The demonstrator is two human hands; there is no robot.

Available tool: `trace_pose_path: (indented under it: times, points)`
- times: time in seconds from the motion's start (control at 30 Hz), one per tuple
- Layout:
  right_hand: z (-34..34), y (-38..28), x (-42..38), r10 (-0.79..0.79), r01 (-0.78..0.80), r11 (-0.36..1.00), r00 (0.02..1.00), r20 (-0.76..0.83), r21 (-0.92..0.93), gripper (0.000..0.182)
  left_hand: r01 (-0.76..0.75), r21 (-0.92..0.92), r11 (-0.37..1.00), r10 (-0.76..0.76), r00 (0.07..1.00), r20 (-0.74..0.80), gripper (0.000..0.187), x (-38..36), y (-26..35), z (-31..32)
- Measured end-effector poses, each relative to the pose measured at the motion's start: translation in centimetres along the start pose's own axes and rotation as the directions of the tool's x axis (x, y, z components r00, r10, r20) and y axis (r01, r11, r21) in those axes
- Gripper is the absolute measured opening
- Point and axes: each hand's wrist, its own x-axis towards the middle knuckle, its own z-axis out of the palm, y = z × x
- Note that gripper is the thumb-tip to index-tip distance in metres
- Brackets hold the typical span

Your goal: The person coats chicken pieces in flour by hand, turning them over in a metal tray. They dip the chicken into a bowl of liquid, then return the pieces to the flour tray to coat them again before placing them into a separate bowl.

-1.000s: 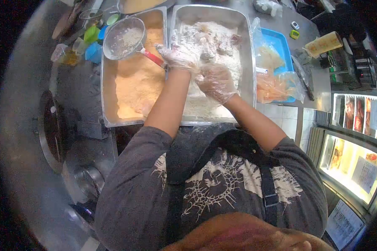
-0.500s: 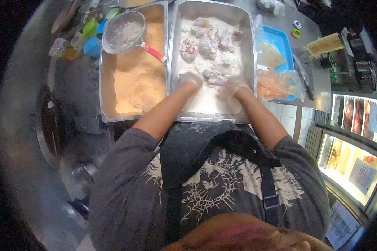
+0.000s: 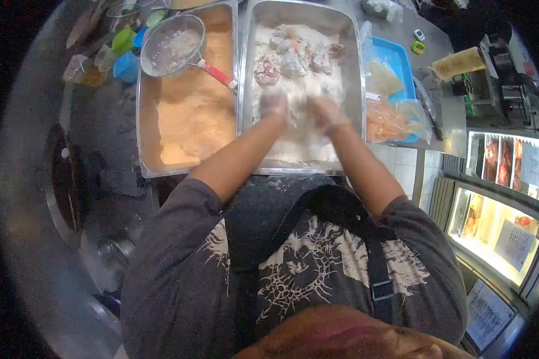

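Observation:
My left hand [image 3: 274,105] and my right hand [image 3: 326,113] are both inside a deep metal tray [image 3: 360,78] of white flour [image 3: 302,151]. They face each other with a small gap between them, just above the flour. Both look covered in thin, pale gloves dusted with flour. Motion smears the fingers, so I cannot make out their closure or anything between them. Just beyond my hands, several flour-coated pieces of raw meat [image 3: 294,63] lie in the far half of the tray.
To the left is a tray of orange breading powder [image 3: 182,128]; a sieve with a red handle [image 3: 215,73] rests across it. On the right, a blue tray [image 3: 405,78] holds plastic bags of pale food [image 3: 389,119]. Two small timers [image 3: 418,46] lie farther back.
My hands have drawn closer together, the right one moving left and slightly up. The meat piece near them is now blurred or hidden. The whole view has shifted slightly.

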Motion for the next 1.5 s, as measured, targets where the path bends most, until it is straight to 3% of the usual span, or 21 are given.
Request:
trace_pose_path:
  times: [0.07,0.13,0.17,0.23,0.27,0.33,0.37,0.47,0.5,0.57,0.63,0.67,0.7,0.8,0.9,1.03,1.1,1.2,1.33,1.43,1.5]
  points:
    - [-2.3,-1.7,3.0,-0.216,0.223,0.941,0.975,0.055,-0.256,0.039,-0.159,0.088,0.983,0.163,0.986,-0.042,0.042,0.5,1.8,0.5]
    - [-4.7,-4.4,6.2,-0.463,0.386,0.548,0.879,0.114,-0.742,0.046,-0.314,0.457,0.832,0.384,0.921,-0.066,0.048,1.7,3.0,2.0]
    - [-6.2,-2.7,10.3,-0.327,0.228,0.740,0.944,-0.042,-0.633,0.047,-0.325,0.681,0.656,0.493,0.868,-0.060,0.052,2.4,3.3,3.0]
    - [-6.4,-1.7,12.6,-0.189,-0.019,0.696,0.959,-0.209,-0.718,0.050,-0.198,0.947,0.252,0.525,0.850,0.038,0.059,3.0,4.3,4.5]
    - [-4.9,-1.4,12.2,-0.239,-0.106,0.449,0.943,-0.233,-0.887,0.051,-0.141,0.989,0.053,0.481,0.871,0.099,0.062,2.6,5.0,5.1]
    - [-2.2,-2.3,10.8,-0.245,-0.187,0.287,0.934,-0.261,-0.939,0.054,-0.163,0.943,-0.291,0.306,0.917,0.254,0.069,0.1,7.0,5.9]
    - [-1.1,-3.7,9.0,-0.184,-0.185,0.406,0.943,-0.278,-0.895,0.055,-0.229,0.820,-0.525,0.198,0.904,0.379,0.067,-0.1,7.7,6.2]
    - [-2.7,-0.5,11.9,-0.048,0.076,0.839,0.997,0.067,-0.538,0.060,-0.517,0.622,-0.589,0.069,0.734,0.675,0.061,4.5,7.6,4.8]
    - [-2.9,-0.2,12.4,-0.091,0.181,0.834,0.977,0.195,-0.520,0.064,-0.625,0.706,-0.332,0.178,0.694,0.698,0.059,7.0,6.8,3.9]
    - [-2.8,-1.7,10.9,-0.172,0.404,0.675,0.900,0.400,-0.617,0.075,-0.632,0.490,0.600,0.282,0.741,0.610,0.049,6.1,6.8,4.2]
    - [-0.4,-8.6,5.0,-0.150,0.364,0.305,0.931,0.333,-0.880,0.072,-0.642,0.443,0.626,0.273,0.712,0.647,0.049,5.5,9.4,5.2]
    - [0.9,-12.9,3.1,-0.151,0.297,0.332,0.954,0.260,-0.895,0.071,-0.640,0.419,0.643,0.266,0.701,0.662,0.050,4.5,10.7,5.8]
    - [2.0,-16.6,1.5,-0.150,0.230,0.359,0.971,0.187,-0.905,0.070,-0.452,0.660,0.600,0.196,0.883,0.427,0.051,-1.8,13.6,7.5]
    - [0.6,-18.2,7.0,-0.291,0.251,0.107,0.933,0.212,-0.962,0.071,-0.606,0.773,0.186,0.382,0.770,0.512,0.058,7.8,17.4,8.7]
    - [-0.3,-19.9,12.7,-0.347,0.299,-0.047,0.890,0.296,-0.953,0.047,-0.393,0.885,-0.249,0.503,0.728,0.465,0.055,11.0,18.6,10.7]
    - [-3.8,-12.9,20.8,-0.130,0.419,-0.589,0.795,0.592,-0.691,0.022,-0.219,0.849,-0.480,0.388,0.816,0.429,0.052,11.7,15.6,9.9]
    - [-2.6,-13.2,18.1,0.178,0.525,-0.599,0.823,0.539,-0.604,0.020,-0.224,0.804,-0.550,0.284,0.855,0.433,0.051,11.4,14.0,9.0]
    - [-3.7,-9.6,16.0,0.070,0.604,-0.575,0.708,0.702,-0.552,0.012,-0.283,0.713,-0.642,0.107,0.887,0.449,0.048,10.3,11.3,7.3]
    - [-3.8,-7.8,10.1,-0.030,0.608,-0.212,0.778,0.627,-0.765,0.024,-0.486,0.584,-0.650,-0.185,0.847,0.498,0.045,8.8,8.9,4.5]
    - [-3.9,-9.2,5.4,-0.062,0.589,-0.104,0.800,0.597,-0.801,0.043,-0.540,0.787,-0.298,-0.109,0.838,0.534,0.043,7.9,8.8,3.1]
    - [-4.2,-9.3,6.0,-0.162,0.403,0.277,0.914,0.371,-0.872,0.041,-0.481,0.850,0.215,0.118,0.876,0.467,0.041,6.4,9.6,3.4]
